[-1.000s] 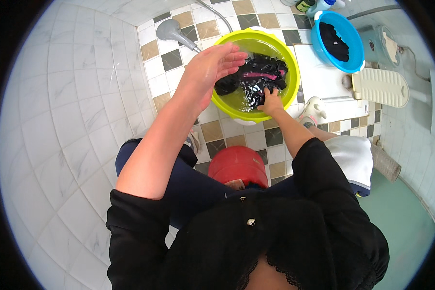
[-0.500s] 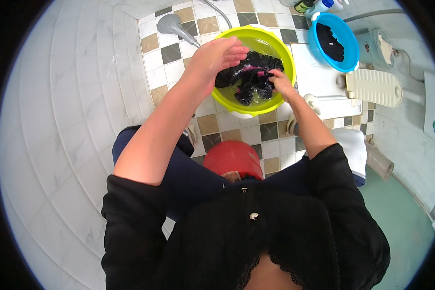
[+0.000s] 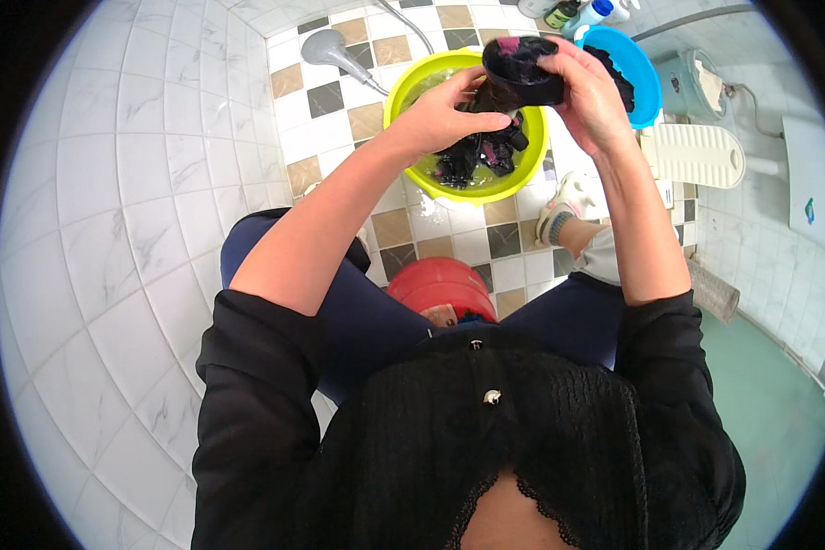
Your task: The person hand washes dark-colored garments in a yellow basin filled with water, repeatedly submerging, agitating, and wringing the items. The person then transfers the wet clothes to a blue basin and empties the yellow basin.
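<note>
Dark wet garment (image 3: 521, 69) is lifted just above the green basin (image 3: 403, 92), stretched left-right between both hands: right hand (image 3: 588, 92) clamped on its right end, left hand (image 3: 445, 117) gripping lower left, both equally near.

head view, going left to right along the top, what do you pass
shower head → yellow-green basin → left hand → dark wet garment held above the basin → right hand → blue basin → white ribbed washboard
</note>
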Demonstrator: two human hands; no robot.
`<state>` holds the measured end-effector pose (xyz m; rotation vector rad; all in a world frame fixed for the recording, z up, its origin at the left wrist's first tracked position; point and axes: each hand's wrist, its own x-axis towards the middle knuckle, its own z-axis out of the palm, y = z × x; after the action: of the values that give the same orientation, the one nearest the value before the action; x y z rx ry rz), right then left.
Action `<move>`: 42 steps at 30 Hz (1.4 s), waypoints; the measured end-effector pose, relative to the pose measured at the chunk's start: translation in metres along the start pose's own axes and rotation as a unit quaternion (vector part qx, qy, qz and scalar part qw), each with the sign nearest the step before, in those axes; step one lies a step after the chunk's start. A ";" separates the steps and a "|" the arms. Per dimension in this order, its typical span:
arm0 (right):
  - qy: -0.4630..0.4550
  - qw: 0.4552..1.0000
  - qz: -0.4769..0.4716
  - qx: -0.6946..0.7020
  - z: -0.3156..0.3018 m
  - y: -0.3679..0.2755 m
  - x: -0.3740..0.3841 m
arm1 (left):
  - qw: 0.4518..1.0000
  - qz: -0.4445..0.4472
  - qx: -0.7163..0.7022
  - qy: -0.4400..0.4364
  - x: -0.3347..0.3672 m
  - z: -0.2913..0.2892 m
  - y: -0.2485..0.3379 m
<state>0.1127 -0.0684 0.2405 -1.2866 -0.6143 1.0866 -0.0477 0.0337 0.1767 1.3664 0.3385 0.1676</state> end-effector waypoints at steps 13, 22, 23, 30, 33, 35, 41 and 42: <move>0.043 0.945 0.034 -0.324 -0.044 0.132 0.023 | 0.977 -0.048 0.175 0.108 0.006 -0.015 -0.016; -0.162 0.739 0.137 -0.640 -0.055 0.302 -0.012 | 0.971 -0.087 0.198 0.100 0.009 -0.014 -0.016; -0.163 0.717 0.143 -0.662 -0.056 0.319 -0.015 | 0.972 -0.089 0.195 0.099 0.009 -0.013 -0.016; -0.214 0.688 0.256 -0.644 -0.066 0.337 0.018 | 0.973 -0.110 0.174 0.106 0.012 -0.014 -0.018; -0.015 0.811 0.179 -0.557 -0.084 0.312 0.033 | 0.973 -0.093 0.177 0.116 0.017 -0.014 -0.022; 0.145 0.805 0.061 -0.571 -0.093 0.296 0.029 | 0.972 -0.087 0.184 0.121 0.021 -0.015 -0.019; 0.184 0.818 0.167 -0.519 -0.123 0.316 0.037 | 0.971 -0.090 0.177 0.131 0.013 -0.012 -0.019; 0.169 0.812 0.211 -0.517 -0.122 0.318 0.044 | 0.971 -0.091 0.178 0.131 0.012 -0.012 -0.018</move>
<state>0.1438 -0.1083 -0.0998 -2.6091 -0.6791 0.8091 -0.0417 0.0456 0.1556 1.6616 0.7408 0.1372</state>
